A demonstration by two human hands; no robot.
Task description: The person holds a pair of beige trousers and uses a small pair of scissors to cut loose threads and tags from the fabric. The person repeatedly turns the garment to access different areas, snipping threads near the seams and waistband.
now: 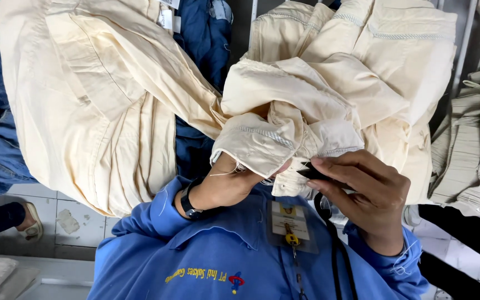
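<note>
As fingers (337,172) pinch, cream garment (284,128) above

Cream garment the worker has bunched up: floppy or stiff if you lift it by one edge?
Likely floppy: the cream garment lies in deep soft folds and drapes over the left hand. Probably light for its bulk, as one hand bears the bunch. Loose threads could snag near the right hand, which pinches a small black tool.

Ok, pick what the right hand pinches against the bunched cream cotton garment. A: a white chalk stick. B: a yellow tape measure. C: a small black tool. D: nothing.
C: the right hand pinches a small black tool at the bunched cream cotton garment, which the left hand grips.
</note>
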